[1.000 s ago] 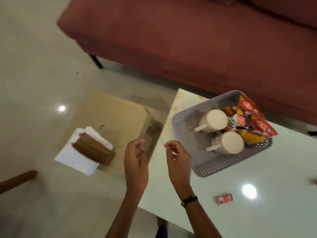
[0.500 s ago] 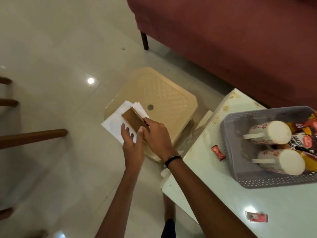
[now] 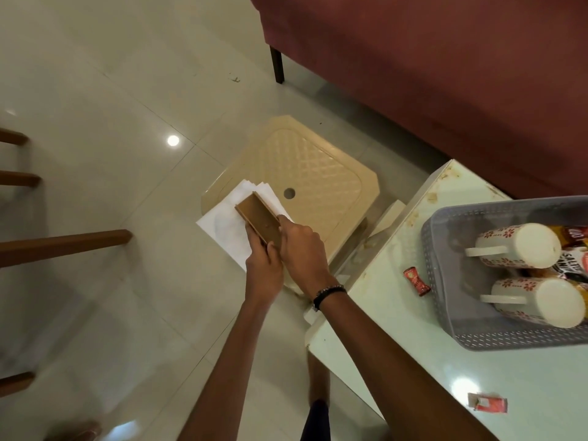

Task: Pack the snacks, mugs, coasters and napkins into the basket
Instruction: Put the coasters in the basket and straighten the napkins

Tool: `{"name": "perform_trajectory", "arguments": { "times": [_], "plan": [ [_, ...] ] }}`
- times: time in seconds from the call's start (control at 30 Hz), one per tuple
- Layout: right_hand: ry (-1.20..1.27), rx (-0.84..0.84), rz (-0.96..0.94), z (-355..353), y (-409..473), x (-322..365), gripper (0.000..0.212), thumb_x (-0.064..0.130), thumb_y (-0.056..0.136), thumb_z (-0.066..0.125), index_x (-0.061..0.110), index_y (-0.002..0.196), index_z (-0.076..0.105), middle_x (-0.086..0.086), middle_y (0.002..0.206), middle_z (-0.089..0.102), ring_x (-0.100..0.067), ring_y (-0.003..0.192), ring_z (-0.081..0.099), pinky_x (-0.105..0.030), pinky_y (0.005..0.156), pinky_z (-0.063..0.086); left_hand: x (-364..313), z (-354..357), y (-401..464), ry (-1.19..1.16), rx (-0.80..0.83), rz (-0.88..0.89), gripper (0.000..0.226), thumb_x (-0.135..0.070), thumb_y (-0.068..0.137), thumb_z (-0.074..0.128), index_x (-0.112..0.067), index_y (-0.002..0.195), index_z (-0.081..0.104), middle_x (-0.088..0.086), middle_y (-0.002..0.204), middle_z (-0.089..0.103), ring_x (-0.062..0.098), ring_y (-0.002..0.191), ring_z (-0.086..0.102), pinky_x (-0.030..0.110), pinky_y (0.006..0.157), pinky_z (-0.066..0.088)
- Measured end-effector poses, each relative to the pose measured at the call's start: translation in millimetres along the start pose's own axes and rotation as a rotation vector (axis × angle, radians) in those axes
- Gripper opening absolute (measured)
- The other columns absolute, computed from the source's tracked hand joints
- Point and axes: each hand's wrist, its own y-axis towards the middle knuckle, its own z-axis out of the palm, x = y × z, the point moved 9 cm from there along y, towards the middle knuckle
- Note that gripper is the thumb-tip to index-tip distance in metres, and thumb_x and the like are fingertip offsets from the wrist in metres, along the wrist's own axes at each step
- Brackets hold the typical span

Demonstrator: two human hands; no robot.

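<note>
Both hands meet over the brown stack of coasters (image 3: 259, 221), which sits on the white napkins (image 3: 229, 229) at the near left corner of the beige stool (image 3: 321, 173). The left hand (image 3: 265, 265) clasps the near end of the stack from the left and the right hand (image 3: 302, 249) clamps it from the right, thumb along the top edge, likely because a loose pile of thin pieces would slide apart under a one-sided pinch. The stack looks tipped up on one long edge, though whether it has left the napkins cannot be told. The napkins overhang the stool's left edge, so they would probably be easy to slip fingers under afterwards. The basket (image 3: 445, 313) stands at the table's (image 3: 397, 361) far right, reaching the right edge of view, with two mugs (image 3: 521, 246) lying on their sides, handles pointing left, and snack packets (image 3: 569, 265) behind them; its left half looks open for the coasters. One small red packet (image 3: 416, 281) lies just left of the basket and another (image 3: 488, 404) near the table's front edge, both unpacked. Compared with half a second earlier, the hands have closed fully round the stack, and a second ago they were empty in the air by the table's left edge.
</note>
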Motion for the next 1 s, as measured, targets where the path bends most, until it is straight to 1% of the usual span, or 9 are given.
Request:
{"name": "perform_trajectory", "arguments": {
  "times": [0.2, 0.3, 0.43, 0.5, 0.57, 0.7, 0.8, 0.87, 1.0],
  "plan": [
    [-0.007, 0.008, -0.021, 1, 2, -1, 0.030, 0.014, 0.096, 0.044, 0.009, 0.124, 0.053, -0.017, 0.101, 0.068, -0.037, 0.088, 0.064, -0.037, 0.071, 0.048, 1, -1, 0, 0.001, 0.000, 0.014, 0.057, -0.017, 0.101, 0.028, -0.027, 0.150, -0.001, -0.004, 0.108, 0.053, 0.007, 0.082, 0.054, 0.025, 0.074, 0.042],
    [0.082, 0.007, -0.037, -3, -3, -6, 0.031, 0.015, 0.097, 0.044, 0.011, 0.125, 0.055, -0.016, 0.102, 0.069, -0.036, 0.089, 0.065, -0.038, 0.076, 0.054, -9, -3, -6, -0.023, -0.007, 0.042, 0.059, -0.014, 0.099, 0.033, -0.028, 0.149, 0.005, -0.011, 0.107, 0.051, -0.007, 0.078, 0.053, 0.006, 0.063, 0.042],
    [0.242, -0.106, -0.045, -34, -31, -19, 0.036, 0.020, 0.097, 0.046, 0.012, 0.132, 0.053, -0.010, 0.108, 0.070, -0.022, 0.093, 0.067, -0.029, 0.090, 0.053, -33, 6, -28, -0.011, 0.012, 0.149, 0.060, -0.020, 0.099, 0.040, -0.029, 0.149, 0.008, -0.015, 0.112, 0.052, -0.001, 0.090, 0.059, -0.001, 0.067, 0.044],
    [0.284, -0.195, -0.015, -56, -51, -37, 0.035, 0.017, 0.098, 0.045, 0.014, 0.132, 0.053, -0.007, 0.107, 0.070, -0.013, 0.087, 0.064, -0.020, 0.083, 0.049, -46, 24, -44, -0.039, 0.066, 0.214, 0.060, -0.024, 0.099, 0.043, -0.032, 0.148, 0.010, -0.013, 0.123, 0.052, -0.007, 0.100, 0.055, 0.005, 0.081, 0.045],
    [0.300, -0.271, 0.039, -79, -72, -64, 0.033, 0.016, 0.099, 0.046, 0.014, 0.130, 0.056, -0.006, 0.107, 0.071, -0.012, 0.086, 0.065, -0.020, 0.083, 0.050, -58, 51, -61, -0.044, 0.136, 0.260, 0.063, -0.028, 0.097, 0.046, -0.030, 0.149, 0.011, -0.011, 0.131, 0.052, -0.007, 0.110, 0.052, 0.018, 0.094, 0.046],
    [0.220, -0.470, 0.116, -138, -122, -122, 0.027, 0.008, 0.095, 0.052, 0.010, 0.119, 0.064, -0.007, 0.096, 0.074, -0.017, 0.078, 0.068, -0.027, 0.074, 0.052, -84, 121, -103, -0.005, 0.250, 0.334, 0.068, -0.034, 0.097, 0.046, -0.036, 0.149, 0.003, -0.004, 0.141, 0.050, 0.006, 0.122, 0.052, 0.033, 0.102, 0.047],
    [0.119, -0.583, 0.185, -173, -156, -167, 0.023, 0.006, 0.094, 0.054, 0.004, 0.114, 0.065, -0.010, 0.088, 0.073, -0.014, 0.069, 0.063, -0.023, 0.066, 0.050, -106, 176, -138, 0.016, 0.319, 0.459, 0.068, -0.041, 0.096, 0.041, -0.049, 0.143, -0.006, -0.002, 0.147, 0.043, 0.010, 0.129, 0.047, 0.035, 0.106, 0.044],
    [0.073, -0.644, 0.248, -188, -173, -196, 0.021, 0.005, 0.093, 0.054, 0.001, 0.110, 0.067, -0.014, 0.084, 0.073, -0.016, 0.068, 0.062, -0.020, 0.066, 0.047, -113, 211, -154, 0.062, 0.365, 0.535, 0.066, -0.039, 0.097, 0.041, -0.043, 0.146, -0.002, -0.003, 0.151, 0.036, 0.011, 0.135, 0.040, 0.036, 0.108, 0.041],
    [0.077, -0.641, 0.362, -187, -188, -249, 0.018, 0.003, 0.093, 0.054, -0.003, 0.103, 0.068, -0.015, 0.089, 0.072, -0.015, 0.079, 0.057, 0.002, 0.077, 0.036, -106, 254, -159, 0.219, 0.346, 0.634, 0.058, -0.025, 0.097, 0.048, -0.021, 0.148, 0.021, -0.002, 0.152, 0.034, 0.018, 0.142, 0.029, 0.043, 0.112, 0.036]
  ]
}}
